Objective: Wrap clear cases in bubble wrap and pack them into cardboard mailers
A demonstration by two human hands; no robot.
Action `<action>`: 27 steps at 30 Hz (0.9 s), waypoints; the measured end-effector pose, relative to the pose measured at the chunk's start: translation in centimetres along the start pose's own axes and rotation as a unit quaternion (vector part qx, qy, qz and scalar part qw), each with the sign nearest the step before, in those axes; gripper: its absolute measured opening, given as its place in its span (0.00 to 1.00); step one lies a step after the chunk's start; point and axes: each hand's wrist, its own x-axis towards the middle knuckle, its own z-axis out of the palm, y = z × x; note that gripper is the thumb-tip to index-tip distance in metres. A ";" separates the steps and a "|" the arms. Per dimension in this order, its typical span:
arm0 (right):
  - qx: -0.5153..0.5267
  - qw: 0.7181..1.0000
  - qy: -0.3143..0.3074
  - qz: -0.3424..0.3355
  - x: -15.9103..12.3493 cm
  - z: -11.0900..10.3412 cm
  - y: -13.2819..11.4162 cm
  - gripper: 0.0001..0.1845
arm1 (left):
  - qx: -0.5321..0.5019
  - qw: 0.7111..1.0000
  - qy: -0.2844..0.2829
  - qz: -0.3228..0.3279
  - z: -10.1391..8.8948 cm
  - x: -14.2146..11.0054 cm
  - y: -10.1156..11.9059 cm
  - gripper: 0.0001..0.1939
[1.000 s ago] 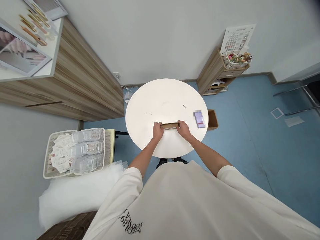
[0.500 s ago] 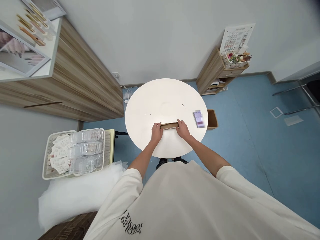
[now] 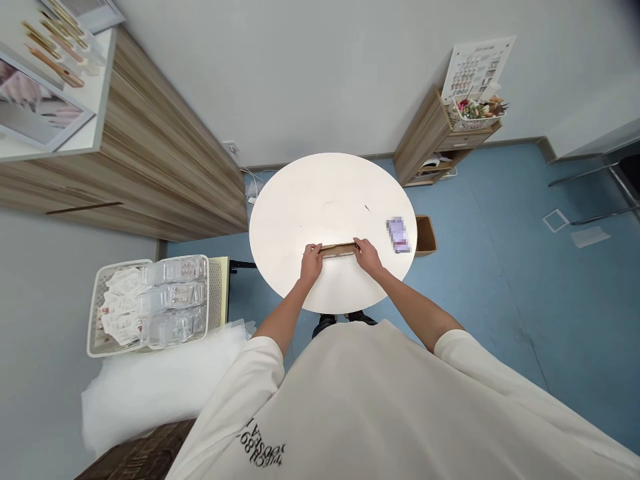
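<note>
A narrow brown cardboard piece (image 3: 338,251) lies crosswise between my hands, low on the round white table (image 3: 330,193); whether it is a flat box or a folded sheet I cannot make out. My left hand (image 3: 312,261) grips its left end with the fingers closed over the edge. At the right end, my right hand (image 3: 367,254) pinches it between thumb and fingers. To the right on the tabletop is a blurred purple item (image 3: 399,235). A small dark scrap (image 3: 367,208) lies farther back.
A white basket (image 3: 95,313) of clear packs and paper cards stands at left, above white plastic sheeting (image 3: 165,380). An open brown bin (image 3: 425,235) is beside the table's right edge. Wooden cabinets (image 3: 165,127) and a small shelf unit (image 3: 420,143) stand along the wall.
Both hands keep hold of the cardboard, which has barely moved. The right hand sits slightly differently on its end. The whole view has shifted a little.
</note>
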 end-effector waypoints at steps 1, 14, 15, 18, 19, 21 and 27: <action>-0.003 1.000 -0.002 0.000 0.1 0.0 0.0 0.24 | 0.002 1.000 -0.003 0.000 -0.1 0.0 0.0 0.19; -0.026 0.999 0.012 -0.038 -0.1 0.7 1.1 0.23 | 0.035 0.999 -0.021 0.023 -0.7 0.2 0.2 0.20; -0.035 0.998 0.009 -0.044 -0.2 0.8 1.1 0.24 | 0.044 0.998 -0.026 0.027 -0.8 0.2 0.3 0.20; -0.087 0.994 -0.003 -0.060 -1.0 1.0 1.0 0.28 | 0.111 0.991 -0.054 0.052 -1.1 -0.4 0.7 0.24; -0.111 0.992 -0.007 -0.065 -1.3 1.2 0.9 0.29 | 0.144 0.986 -0.064 0.061 -1.1 -0.9 0.8 0.26; -0.157 0.985 -0.014 -0.073 -2.3 1.5 0.6 0.33 | 0.209 0.972 -0.078 0.071 -1.1 -1.9 1.2 0.32; -0.198 0.979 -0.031 -0.044 -4.0 2.5 0.2 0.39 | 0.275 0.957 -0.091 0.024 -0.7 -3.7 1.9 0.41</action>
